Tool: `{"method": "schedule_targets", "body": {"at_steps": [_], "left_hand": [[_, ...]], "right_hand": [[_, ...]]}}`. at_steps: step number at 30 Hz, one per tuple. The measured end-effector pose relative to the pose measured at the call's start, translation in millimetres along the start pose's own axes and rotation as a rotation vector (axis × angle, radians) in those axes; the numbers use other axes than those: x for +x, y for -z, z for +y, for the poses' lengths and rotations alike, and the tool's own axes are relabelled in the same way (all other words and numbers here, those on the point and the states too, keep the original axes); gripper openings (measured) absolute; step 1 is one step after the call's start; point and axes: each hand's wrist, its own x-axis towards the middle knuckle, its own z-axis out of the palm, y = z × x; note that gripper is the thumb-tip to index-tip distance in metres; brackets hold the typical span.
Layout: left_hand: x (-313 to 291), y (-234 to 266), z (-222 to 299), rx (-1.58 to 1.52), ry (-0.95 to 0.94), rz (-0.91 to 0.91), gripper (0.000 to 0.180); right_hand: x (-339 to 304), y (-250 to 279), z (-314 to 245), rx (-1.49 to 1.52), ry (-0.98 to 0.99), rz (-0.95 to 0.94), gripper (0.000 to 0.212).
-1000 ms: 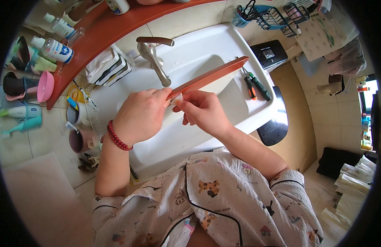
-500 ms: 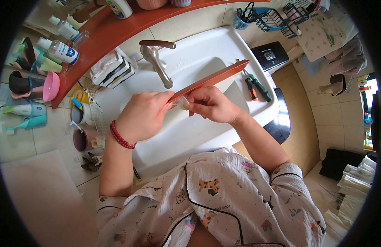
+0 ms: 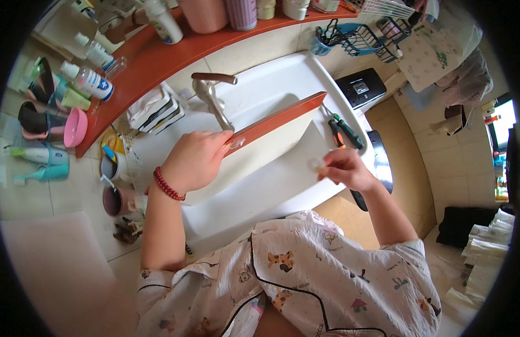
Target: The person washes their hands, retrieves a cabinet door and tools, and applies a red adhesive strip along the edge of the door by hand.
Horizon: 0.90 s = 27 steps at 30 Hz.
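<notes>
Wears white print shirt w/ dark piping [image 3: 294, 258], plus dark-red bead bracelet [image 3: 167, 186] on L wrist. In R hand [image 3: 347, 170], holds tiny translucent piece [image 3: 315, 163], pinched betw. thumb & fingertips, apart from board & over R part of glossy white ceramic sink [image 3: 237, 216], nr its near edge; too blurred to tell exact shape. W/ L hand [image 3: 198, 158], clamps fingers on L end of flat white-faced board w/ red-brown edge [image 3: 265, 143], held slantwise over basin, w/ red-brown side up & white face toward body, pointing to sink's far R corner. Can't tell if touching basin below. Along sink's R edge, just past board's R end: orange-and-black-handled tool [image 3: 337, 135] beside green-and-black-handled tool [image 3: 348, 132]. At sink's far edge, L of middle: brushed-metal lever faucet [image 3: 214, 101], just behind L hand. Outside sink's R edge, nr far corner: glossy black box [image 3: 361, 88]. Farther, beyond sink's far edge: curved red-brown shelf [image 3: 198, 48] w/ bottles.
</notes>
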Motion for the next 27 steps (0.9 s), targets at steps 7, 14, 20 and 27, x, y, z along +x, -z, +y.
{"method": "schedule_targets", "body": {"at_steps": [7, 14, 20, 27], "left_hand": [[5.1, -0.7, 5.4, -0.016, -0.038, -0.018, 0.036], [15.3, -3.0, 12.3, 0.018, 0.146, -0.001, 0.026], [10.2, -17.7, 10.7, 0.279, 0.322, 0.090, 0.030], [-0.1, -34.7, 25.4, 0.455, 0.737, 0.118, 0.032]], "right_hand": [[-75.4, 31.7, 79.5, 0.714, 0.295, 0.506, 0.014], [-81.9, 116.3, 84.6, 1.014, 0.240, 0.586, 0.008], [-13.6, 268.5, 77.8, 0.931, 0.027, 0.669, 0.012], [69.5, 433.7, 126.7, 1.188, -0.016, 0.608, 0.012]]}}
